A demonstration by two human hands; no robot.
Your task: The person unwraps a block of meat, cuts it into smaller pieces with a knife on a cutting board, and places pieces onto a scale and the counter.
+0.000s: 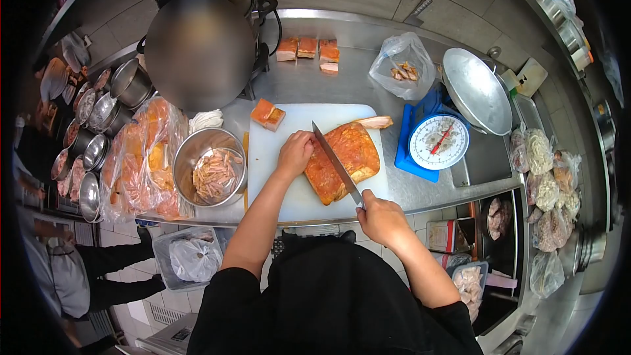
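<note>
A large slab of orange-browned pork belly (361,147) lies on the white cutting board (279,192). My right hand (384,219) grips the handle of a long knife (338,165), whose blade lies diagonally over the slab. At the slab's left edge, my left hand (296,153) presses with its fingers bent, close to the blade. A thin pork strip (375,121) juts out past the slab's upper right corner. One cut pork block (267,114) sits at the board's upper left corner. How deep the blade is in the meat I cannot tell.
Left of the board stands a steel pot (182,164) of pale strips, beside bagged meat (141,158). Pork blocks (307,47) lie behind the board. To the right are a blue dial scale (438,142), a metal pan (476,90) and a plastic bag (401,59) with pieces inside.
</note>
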